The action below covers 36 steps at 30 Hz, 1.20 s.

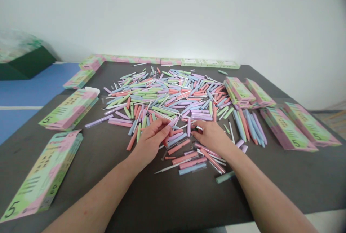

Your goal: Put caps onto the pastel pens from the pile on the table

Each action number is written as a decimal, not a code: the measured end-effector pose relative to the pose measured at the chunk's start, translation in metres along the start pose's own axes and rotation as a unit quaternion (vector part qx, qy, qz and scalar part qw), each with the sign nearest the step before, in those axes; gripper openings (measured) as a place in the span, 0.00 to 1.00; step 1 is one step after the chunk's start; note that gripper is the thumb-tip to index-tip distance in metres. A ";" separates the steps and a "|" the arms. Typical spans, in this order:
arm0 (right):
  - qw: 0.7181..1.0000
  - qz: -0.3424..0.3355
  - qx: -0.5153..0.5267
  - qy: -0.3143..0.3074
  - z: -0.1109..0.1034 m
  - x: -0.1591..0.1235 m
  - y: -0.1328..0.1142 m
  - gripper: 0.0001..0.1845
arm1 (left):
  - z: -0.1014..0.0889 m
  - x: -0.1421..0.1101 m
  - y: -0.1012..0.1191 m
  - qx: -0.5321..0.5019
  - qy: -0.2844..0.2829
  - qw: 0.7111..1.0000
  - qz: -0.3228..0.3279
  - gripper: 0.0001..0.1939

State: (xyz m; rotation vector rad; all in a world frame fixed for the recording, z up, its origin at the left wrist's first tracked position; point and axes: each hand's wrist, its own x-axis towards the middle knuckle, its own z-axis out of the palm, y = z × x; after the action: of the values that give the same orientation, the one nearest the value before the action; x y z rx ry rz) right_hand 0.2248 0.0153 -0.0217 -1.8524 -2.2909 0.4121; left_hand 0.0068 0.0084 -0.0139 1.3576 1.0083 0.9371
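My left hand (155, 133) is closed, its thumb and fingers pinching a purple pen barrel (173, 121) that points up and away. To its right, my right hand (212, 135) reaches palm down over the near edge of the pile, fingers curled. A small dark-and-white tip (198, 128) shows at those fingers; the rest of it is hidden. Between the hands stands a purple pen part (189, 127). Below them lie a red pen barrel (178, 146), a blue pen barrel (192, 168) with a clear cap, and several white refills (173, 168).
A wide heap of pastel pen parts (162, 96) covers the middle of the dark table (151, 204). Printed cartons (71, 108) line the left, with more cartons (290, 128) at right and a row of boxes (170, 61) at back. Assembled-looking pens (251, 126) lie grouped at right.
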 end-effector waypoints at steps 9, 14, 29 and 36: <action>0.996 -0.038 0.075 0.033 0.004 -0.001 -0.006 0.17 | 0.001 0.000 0.000 0.014 -0.002 1.000 -0.004 0.08; 0.999 -0.002 0.053 0.012 -0.007 -0.003 -0.001 0.10 | -0.001 0.000 -0.001 0.014 -0.006 1.000 -0.001 0.07; 0.999 -0.011 -0.036 -0.011 0.001 -0.003 -0.007 0.10 | 0.001 0.000 0.003 0.017 -0.004 1.000 -0.005 0.07; 0.999 -0.001 -0.044 0.019 0.003 -0.004 -0.013 0.12 | 0.001 0.000 0.002 0.022 -0.008 1.000 -0.004 0.08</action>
State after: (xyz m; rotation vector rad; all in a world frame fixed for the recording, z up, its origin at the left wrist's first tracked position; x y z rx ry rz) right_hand 0.2126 0.0084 -0.0200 -1.8812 -2.3208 0.2789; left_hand 0.0082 0.0078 -0.0115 1.3952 1.0275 0.9021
